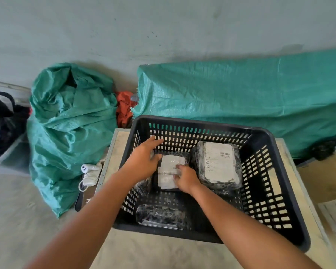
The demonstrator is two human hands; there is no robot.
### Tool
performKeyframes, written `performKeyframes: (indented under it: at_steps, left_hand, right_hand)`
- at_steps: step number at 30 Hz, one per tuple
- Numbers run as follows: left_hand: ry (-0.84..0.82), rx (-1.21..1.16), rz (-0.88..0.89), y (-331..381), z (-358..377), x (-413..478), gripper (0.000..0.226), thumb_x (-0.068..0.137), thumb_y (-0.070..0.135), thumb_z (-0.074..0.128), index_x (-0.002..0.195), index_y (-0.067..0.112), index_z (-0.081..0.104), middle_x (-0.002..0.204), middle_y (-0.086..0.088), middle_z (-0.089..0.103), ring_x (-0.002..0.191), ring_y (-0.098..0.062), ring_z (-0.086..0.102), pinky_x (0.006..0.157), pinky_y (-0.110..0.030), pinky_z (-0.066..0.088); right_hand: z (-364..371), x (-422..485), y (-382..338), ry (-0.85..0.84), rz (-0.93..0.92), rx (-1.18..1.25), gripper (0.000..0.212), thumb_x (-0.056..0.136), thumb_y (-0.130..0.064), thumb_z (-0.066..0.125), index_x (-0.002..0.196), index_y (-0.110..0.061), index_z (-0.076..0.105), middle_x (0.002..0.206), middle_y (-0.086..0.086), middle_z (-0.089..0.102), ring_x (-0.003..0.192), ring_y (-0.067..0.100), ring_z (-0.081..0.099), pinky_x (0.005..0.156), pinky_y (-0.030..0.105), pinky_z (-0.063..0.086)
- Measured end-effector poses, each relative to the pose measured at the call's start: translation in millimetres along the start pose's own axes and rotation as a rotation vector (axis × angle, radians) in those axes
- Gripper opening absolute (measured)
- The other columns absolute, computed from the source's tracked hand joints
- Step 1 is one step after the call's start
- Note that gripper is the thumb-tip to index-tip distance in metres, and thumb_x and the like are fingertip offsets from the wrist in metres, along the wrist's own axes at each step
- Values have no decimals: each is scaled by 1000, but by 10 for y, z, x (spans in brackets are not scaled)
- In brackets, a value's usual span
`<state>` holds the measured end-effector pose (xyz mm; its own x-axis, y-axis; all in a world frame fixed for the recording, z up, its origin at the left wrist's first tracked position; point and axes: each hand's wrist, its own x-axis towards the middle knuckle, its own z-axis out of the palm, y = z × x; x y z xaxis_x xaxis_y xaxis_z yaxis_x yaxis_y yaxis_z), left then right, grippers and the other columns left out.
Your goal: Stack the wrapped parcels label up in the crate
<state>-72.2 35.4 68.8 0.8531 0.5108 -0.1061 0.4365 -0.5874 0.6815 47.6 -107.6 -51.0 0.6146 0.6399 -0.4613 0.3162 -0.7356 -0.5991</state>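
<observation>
Settling small film-wrapped parcel (170, 171) label up in black slotted plastic crate (260, 171), fingers (177, 167) seemingly clamped on it; three inside.

Parcels (218, 164) fill the crate's (291, 193) far floor; right side lies bare.
</observation>
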Motion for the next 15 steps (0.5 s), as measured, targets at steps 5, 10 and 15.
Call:
performKeyframes:
  at_steps: [5,10,15]
  left_hand:
    - [374,-92,123,-267,-576,-386,43,92,8,65,131,26,66,142,8,58,130,-10,52,109,-32,41]
    - [201,-149,-47,-680,-489,-533,53,93,24,68,141,40,54,153,7,48,135,-14,50,109,-31,39]
    - [149,-243,-11,-873,-330,-591,52,96,31,64,146,36,51,148,12,52,128,5,49,90,8,27]
  right_hand:
    - [-10,-38,-456,-12,-100,90,52,104,-22,56,155,-23,43,140,14,61,89,20,72,73,16,53]
    - [231,-216,-882,-101,-226,157,73,99,-49,58,161,-26,28,163,8,36,146,29,39,109,29,32]
    - [406,-260,-954,-70,-258,108,77,91,-33,76,157,-28,38,156,8,47,140,28,48,114,31,37]
